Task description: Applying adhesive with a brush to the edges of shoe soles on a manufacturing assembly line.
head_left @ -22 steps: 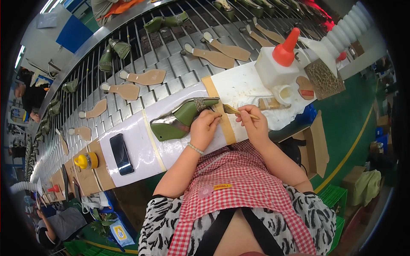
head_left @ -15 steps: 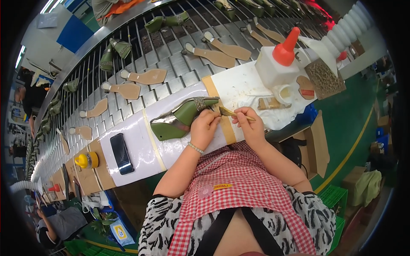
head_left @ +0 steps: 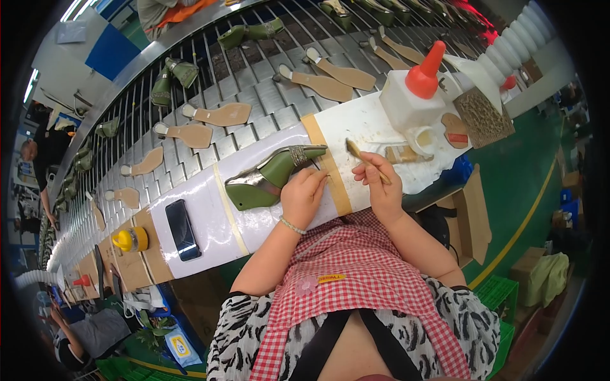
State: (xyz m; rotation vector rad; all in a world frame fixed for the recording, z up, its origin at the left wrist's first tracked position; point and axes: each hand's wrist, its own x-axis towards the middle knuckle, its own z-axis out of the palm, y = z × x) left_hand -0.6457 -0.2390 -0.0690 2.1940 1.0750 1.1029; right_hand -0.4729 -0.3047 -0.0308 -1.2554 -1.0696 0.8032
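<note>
A green wedge shoe point(head_left: 264, 180) with a silvery band lies on its side on the pale work board. Just beside its toe end is my left hand point(head_left: 302, 198), thumb and fingers pinched together; what lies between the fingertips is too small to make out. To the right, over the white sheet, my right hand point(head_left: 385, 189) grips a small brush point(head_left: 364, 157) by its thin wooden handle. The brush's dark bristles point up and left, apart from the shoe and the left hand.
A white bottle point(head_left: 410, 101) with a red nozzle stands at the right, near a ribbed hose point(head_left: 508, 47). A phone point(head_left: 182, 230) and yellow container point(head_left: 130, 239) lie left. Beyond, a slatted metal conveyor point(head_left: 254, 95) carries tan insoles point(head_left: 189, 135) and green shoes point(head_left: 184, 71).
My right hand has moved right with the brush, away from the left hand's fingertips. The left hand has shifted slightly beside the shoe. Pieces on the conveyor sit slightly farther right.
</note>
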